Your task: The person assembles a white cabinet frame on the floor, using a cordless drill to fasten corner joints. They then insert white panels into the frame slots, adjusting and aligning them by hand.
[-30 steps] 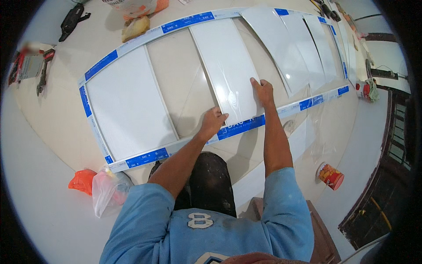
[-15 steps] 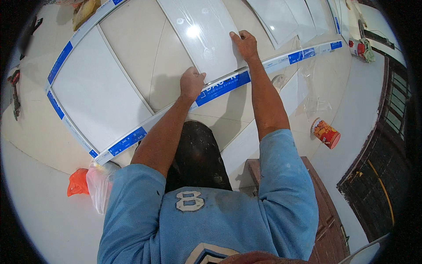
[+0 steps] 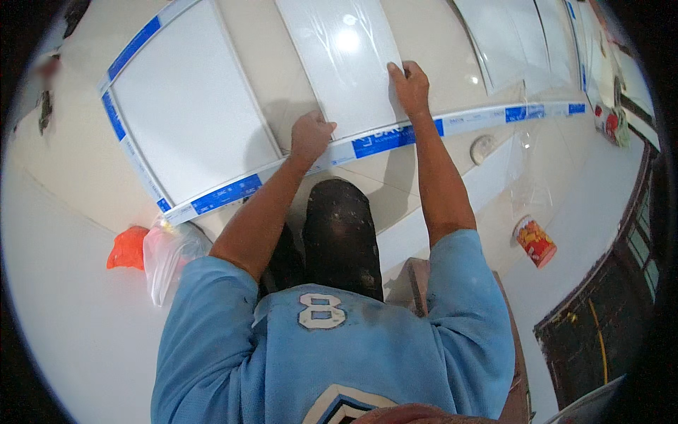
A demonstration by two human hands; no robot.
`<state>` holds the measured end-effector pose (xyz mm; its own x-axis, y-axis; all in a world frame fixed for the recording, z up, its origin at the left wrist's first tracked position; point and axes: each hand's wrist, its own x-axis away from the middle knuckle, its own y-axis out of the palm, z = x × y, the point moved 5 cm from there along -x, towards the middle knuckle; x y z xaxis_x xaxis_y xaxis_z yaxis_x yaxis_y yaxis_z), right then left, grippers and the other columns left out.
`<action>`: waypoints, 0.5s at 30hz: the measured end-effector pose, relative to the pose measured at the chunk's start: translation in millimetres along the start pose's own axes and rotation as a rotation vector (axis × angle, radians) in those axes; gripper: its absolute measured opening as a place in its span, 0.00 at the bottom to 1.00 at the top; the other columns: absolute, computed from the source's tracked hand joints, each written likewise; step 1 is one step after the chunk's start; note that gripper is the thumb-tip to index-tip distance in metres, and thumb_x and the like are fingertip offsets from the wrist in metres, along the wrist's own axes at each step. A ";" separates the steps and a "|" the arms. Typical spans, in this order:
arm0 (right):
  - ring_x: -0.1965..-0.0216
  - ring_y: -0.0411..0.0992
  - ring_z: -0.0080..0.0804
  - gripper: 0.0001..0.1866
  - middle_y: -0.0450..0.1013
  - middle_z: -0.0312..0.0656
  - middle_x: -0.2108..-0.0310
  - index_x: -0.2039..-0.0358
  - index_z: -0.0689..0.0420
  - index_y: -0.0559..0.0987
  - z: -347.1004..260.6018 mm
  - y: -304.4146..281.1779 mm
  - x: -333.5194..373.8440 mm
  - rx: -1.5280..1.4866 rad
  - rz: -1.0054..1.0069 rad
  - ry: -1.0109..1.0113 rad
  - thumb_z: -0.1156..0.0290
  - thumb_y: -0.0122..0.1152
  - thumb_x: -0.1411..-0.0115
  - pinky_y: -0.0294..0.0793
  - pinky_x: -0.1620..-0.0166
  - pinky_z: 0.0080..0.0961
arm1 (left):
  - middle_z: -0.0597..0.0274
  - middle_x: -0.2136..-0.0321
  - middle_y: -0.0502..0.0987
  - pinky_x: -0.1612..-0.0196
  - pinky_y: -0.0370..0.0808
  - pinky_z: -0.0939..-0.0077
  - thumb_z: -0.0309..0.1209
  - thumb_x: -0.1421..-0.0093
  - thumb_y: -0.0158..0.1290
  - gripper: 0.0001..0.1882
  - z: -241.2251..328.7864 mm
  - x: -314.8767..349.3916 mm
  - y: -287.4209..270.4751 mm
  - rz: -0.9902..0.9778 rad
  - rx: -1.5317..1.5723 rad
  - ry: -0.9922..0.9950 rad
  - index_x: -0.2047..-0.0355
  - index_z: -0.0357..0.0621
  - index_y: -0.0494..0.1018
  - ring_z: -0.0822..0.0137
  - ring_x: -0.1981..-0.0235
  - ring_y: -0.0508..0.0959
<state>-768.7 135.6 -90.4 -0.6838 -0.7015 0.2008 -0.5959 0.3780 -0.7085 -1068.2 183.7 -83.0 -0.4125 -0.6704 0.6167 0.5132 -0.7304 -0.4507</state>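
A glossy white panel (image 3: pixel 346 78) lies across a white frame (image 3: pixel 311 166) with blue protective tape, its near end at the frame's near rail. My left hand (image 3: pixel 311 138) is closed at the panel's near left corner, thumb toward the panel; the contact is partly hidden. My right hand (image 3: pixel 411 88) pinches the panel's right edge, a little farther up. Left of it, a wide white panel (image 3: pixel 187 99) fills the frame's left end. Bare floor tile shows between the two panels.
More white panels (image 3: pixel 505 42) lie at the far right. A round pale object (image 3: pixel 483 150) and a red-orange can (image 3: pixel 535 242) are right of my right forearm. A clear plastic bag (image 3: pixel 173 254) and an orange bag (image 3: pixel 128 247) lie at left. A brown wooden piece (image 3: pixel 418 283) is beside me.
With both hands on it, the glossy panel has moved left along the frame, narrowing the gap to the wide panel. The whole view has also shifted.
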 end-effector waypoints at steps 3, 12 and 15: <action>0.61 0.80 0.52 0.24 0.81 0.55 0.64 0.58 0.63 0.83 -4.0 11.4 12.2 0.024 0.002 0.038 0.52 0.70 0.37 0.78 0.55 0.43 | 0.45 0.72 0.83 0.58 0.80 0.52 0.41 0.43 0.67 0.18 -16.6 4.7 -6.6 0.140 -0.142 0.049 0.71 0.36 0.79 0.48 0.67 0.84; 0.60 0.80 0.59 0.30 0.80 0.59 0.63 0.57 0.63 0.80 -75.3 21.2 30.4 0.397 -0.207 -0.132 0.44 0.70 0.39 0.79 0.55 0.53 | 0.39 0.63 0.83 0.53 0.79 0.45 0.39 0.40 0.65 0.18 -35.3 39.3 -33.5 0.194 -0.084 -0.064 0.64 0.33 0.77 0.40 0.59 0.83; 0.58 0.80 0.61 0.30 0.80 0.61 0.62 0.58 0.64 0.80 -91.8 31.9 32.4 0.386 -0.255 -0.138 0.44 0.70 0.39 0.79 0.54 0.54 | 0.36 0.61 0.83 0.51 0.79 0.45 0.39 0.39 0.64 0.22 -36.0 52.7 -44.2 0.209 -0.026 -0.091 0.56 0.30 0.76 0.38 0.57 0.84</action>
<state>-848.5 180.4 -44.3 -0.4580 -0.8262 0.3280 -0.5197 -0.0505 -0.8529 -1139.7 175.9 -53.8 -0.2294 -0.7938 0.5632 0.5606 -0.5808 -0.5903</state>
